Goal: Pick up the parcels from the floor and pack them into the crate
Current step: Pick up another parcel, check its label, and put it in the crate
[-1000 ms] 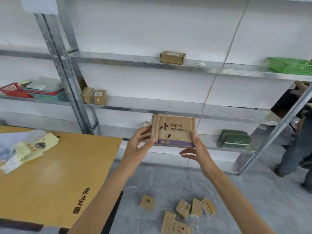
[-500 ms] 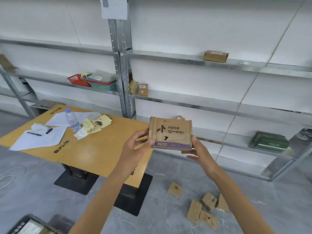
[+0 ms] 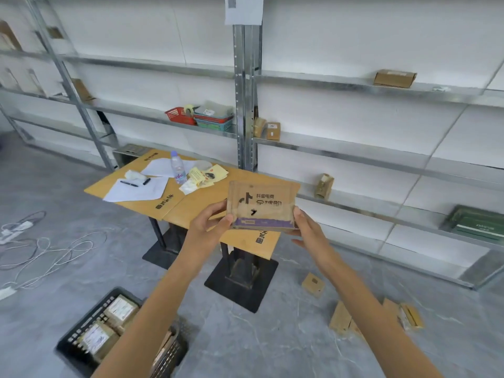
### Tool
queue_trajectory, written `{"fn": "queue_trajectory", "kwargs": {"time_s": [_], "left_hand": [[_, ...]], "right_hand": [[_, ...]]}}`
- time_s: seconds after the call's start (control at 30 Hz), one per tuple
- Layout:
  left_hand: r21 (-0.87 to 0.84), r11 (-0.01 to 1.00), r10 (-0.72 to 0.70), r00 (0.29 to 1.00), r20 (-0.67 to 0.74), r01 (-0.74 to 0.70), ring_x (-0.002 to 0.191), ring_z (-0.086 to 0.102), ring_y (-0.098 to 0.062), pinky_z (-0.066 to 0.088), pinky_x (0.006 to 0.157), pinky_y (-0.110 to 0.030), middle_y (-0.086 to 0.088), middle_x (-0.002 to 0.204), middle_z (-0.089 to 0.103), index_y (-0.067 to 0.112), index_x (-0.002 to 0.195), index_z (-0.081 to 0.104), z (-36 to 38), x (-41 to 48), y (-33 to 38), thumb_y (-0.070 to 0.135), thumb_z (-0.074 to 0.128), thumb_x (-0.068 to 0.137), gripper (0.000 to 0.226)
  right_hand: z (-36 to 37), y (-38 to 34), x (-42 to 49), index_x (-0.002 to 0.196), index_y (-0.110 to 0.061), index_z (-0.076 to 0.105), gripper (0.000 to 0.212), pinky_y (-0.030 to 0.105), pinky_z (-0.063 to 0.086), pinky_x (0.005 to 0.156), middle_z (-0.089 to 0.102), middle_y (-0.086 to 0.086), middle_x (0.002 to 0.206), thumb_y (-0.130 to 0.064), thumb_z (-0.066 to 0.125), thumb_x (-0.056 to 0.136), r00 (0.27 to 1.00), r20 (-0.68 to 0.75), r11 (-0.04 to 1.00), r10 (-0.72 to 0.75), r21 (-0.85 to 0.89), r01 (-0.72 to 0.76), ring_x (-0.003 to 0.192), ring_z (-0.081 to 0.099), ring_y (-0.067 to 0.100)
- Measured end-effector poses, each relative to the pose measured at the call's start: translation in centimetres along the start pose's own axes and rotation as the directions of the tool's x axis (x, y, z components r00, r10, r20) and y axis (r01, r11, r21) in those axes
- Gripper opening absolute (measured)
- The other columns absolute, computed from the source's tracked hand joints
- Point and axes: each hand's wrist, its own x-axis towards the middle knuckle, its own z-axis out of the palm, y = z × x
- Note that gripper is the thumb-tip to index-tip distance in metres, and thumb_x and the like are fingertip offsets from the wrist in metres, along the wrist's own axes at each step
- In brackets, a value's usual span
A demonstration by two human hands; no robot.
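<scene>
Bright even light, soft shadows, motion blur, bowed edges

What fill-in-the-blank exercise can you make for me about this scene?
1. The crate is ___ in colour.
2. The bottle stands ___ on the table.
3. The left hand and the right hand hold a parcel with a ___ stripe.
Missing words: black; upright; purple.
</scene>
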Motion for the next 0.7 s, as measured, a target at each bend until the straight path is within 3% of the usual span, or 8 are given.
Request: {"fn": "queue_trajectory", "kwargs": {"time_s": [0.17, 0.3, 0.47, 0.7], "left_hand": [[0.022, 1.000, -0.003, 0.996, -0.084, 0.005, 0.087, 0.063, 0.010, 0.053, 0.072, -0.013, 0.017, 0.108, 0.064, 0.020, 0.116, 0.062, -2.9, -4.6, 0.6, 0.017, 0.061, 0.090, 0.026], [0.055, 0.998, 0.021, 0.994, -0.106, -0.015, 0.087, 0.065, 0.005, 0.052, 0.071, -0.014, 0.007, 0.106, 0.066, 0.013, 0.113, 0.062, -6.1, -8.1, 0.4, 0.008, 0.060, 0.089, 0.025], [0.046, 0.999, 0.015, 0.992, -0.127, -0.010, 0.093, 0.067, -0.002, 0.053, 0.075, -0.016, 0.010, 0.103, 0.069, 0.014, 0.115, 0.063, -11.9, -12.4, -0.3, 0.005, 0.059, 0.090, 0.026], [0.097, 0.995, 0.030, 0.987, -0.158, -0.014, 0.099, 0.063, -0.008, 0.048, 0.077, -0.014, 0.001, 0.111, 0.068, 0.015, 0.119, 0.062, -23.1, -16.0, -1.1, 0.007, 0.055, 0.093, 0.029]], "right_hand": [[3.2, -0.2, -2.6, 0.134, -0.029, 0.048, 0.047, 0.032, 0.042, 0.095, 0.061, -0.005, 0.118, -0.051, 0.027, 0.098, 0.998, 0.049, 0.999, 0.036, 0.007, -0.036, 0.103, 0.057, 0.012], [6.2, -0.2, -5.3, 0.128, -0.031, 0.050, 0.040, 0.023, 0.045, 0.087, 0.063, -0.008, 0.112, -0.049, 0.030, 0.098, 0.996, 0.086, 1.000, 0.019, 0.018, -0.020, 0.093, 0.059, -0.001], [11.7, -0.1, -8.5, 0.120, -0.039, 0.042, 0.026, 0.039, 0.044, 0.102, 0.061, -0.004, 0.119, -0.049, 0.032, 0.098, 0.980, 0.186, 0.996, 0.067, 0.050, -0.078, 0.106, 0.059, 0.012], [22.6, -2.1, -11.0, 0.126, -0.039, 0.040, 0.031, 0.039, 0.045, 0.099, 0.057, -0.002, 0.127, -0.049, 0.033, 0.098, 0.957, 0.274, 0.992, 0.099, 0.043, -0.115, 0.117, 0.055, 0.016]]}}
